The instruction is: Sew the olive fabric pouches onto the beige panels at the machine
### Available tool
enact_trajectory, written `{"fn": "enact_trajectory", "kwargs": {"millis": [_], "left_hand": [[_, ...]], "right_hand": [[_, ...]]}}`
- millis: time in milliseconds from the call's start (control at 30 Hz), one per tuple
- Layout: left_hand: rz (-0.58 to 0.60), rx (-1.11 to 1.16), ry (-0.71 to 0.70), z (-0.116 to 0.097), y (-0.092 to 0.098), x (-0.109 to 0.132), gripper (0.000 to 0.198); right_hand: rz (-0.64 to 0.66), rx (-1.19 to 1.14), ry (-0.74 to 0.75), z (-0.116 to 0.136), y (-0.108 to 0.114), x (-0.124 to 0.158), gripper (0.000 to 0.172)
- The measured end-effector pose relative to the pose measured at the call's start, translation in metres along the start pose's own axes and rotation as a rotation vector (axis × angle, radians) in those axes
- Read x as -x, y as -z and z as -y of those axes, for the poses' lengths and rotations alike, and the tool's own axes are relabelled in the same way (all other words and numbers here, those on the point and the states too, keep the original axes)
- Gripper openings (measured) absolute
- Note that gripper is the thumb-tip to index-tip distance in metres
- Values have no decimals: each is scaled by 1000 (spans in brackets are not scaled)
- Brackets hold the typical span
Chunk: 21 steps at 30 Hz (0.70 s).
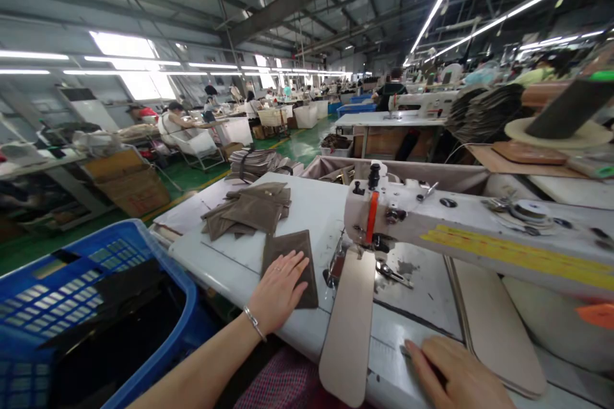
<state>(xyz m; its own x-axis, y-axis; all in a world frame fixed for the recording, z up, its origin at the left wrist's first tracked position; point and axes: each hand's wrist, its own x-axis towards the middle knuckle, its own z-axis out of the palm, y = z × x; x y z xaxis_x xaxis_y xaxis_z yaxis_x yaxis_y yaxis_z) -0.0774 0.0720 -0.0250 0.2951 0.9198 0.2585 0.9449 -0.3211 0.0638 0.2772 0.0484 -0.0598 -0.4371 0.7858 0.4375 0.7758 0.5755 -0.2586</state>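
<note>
My left hand (282, 284) lies with fingers stretched out on a dark brown square piece (289, 248) of fabric or leather. This piece rests on the white sewing table (223, 271). Behind it, several similar brown pieces (254, 209) are heaped loosely. My right hand (453, 370) is low at the table's front edge, fingers curled, with a small greyish tip showing at the fingers; what it holds is hidden. Between my hands a long beige rounded panel (349, 332) reaches from under the sewing machine head (371, 211) over the table's front edge.
A blue plastic basket (185, 268) with dark material stands at the left. More beige panels (499, 326) lie stacked under the machine arm (518, 230). Bundled grey pieces (259, 163) sit behind the table. A thread cone (570, 108) stands at the right; other people work farther back.
</note>
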Motion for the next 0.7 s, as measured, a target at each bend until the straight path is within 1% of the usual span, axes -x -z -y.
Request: {"fn": "enact_trajectory", "kwargs": {"millis": [200, 400, 533, 700], "left_hand": [[-5, 29, 0, -1, -3, -1, 49], [-1, -2, -12, 1, -6, -1, 50], [-24, 0, -16, 2, -9, -2, 50], [-81, 20, -28, 6, -14, -2, 51]], "right_hand": [[95, -54, -143, 8, 6, 4, 37], [133, -125, -201, 7, 9, 5, 39], [126, -170, -240, 6, 10, 5, 41], [79, -263, -273, 6, 13, 2, 41]]}}
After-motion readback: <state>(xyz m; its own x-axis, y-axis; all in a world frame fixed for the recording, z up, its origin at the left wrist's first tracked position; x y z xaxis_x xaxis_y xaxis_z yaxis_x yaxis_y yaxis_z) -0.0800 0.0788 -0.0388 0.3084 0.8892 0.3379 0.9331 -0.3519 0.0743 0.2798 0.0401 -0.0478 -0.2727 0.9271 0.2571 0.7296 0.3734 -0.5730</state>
